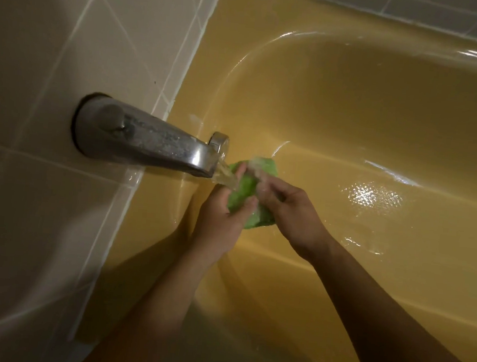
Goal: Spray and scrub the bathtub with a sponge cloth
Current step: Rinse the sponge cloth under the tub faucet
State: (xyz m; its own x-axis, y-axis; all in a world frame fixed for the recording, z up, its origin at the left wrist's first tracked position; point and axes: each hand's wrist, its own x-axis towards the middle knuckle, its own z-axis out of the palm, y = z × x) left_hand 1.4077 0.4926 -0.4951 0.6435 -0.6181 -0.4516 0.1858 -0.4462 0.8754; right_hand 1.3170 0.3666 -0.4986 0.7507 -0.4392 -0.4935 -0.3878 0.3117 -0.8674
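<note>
Rinsing the green cloth (248,186) under the running tap (159,145), we hold it over the yellow bathtub (352,118), left hand (222,217) and right hand (289,211) both gripping it. Tub floor looks wet; no spray bottle visible; scrubbing stage unclear, likely still ahead or finishing.

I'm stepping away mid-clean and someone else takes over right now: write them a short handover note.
Hands: left hand and right hand both grip the green sponge cloth.
Where: the cloth is under the water running from the spout, at the tap end of the yellow bathtub.
Done: cloth soaked; tub floor wet. Whether any spraying or scrubbing is done cannot be told.
Likely left: wring the cloth, scrub the tub.
</note>
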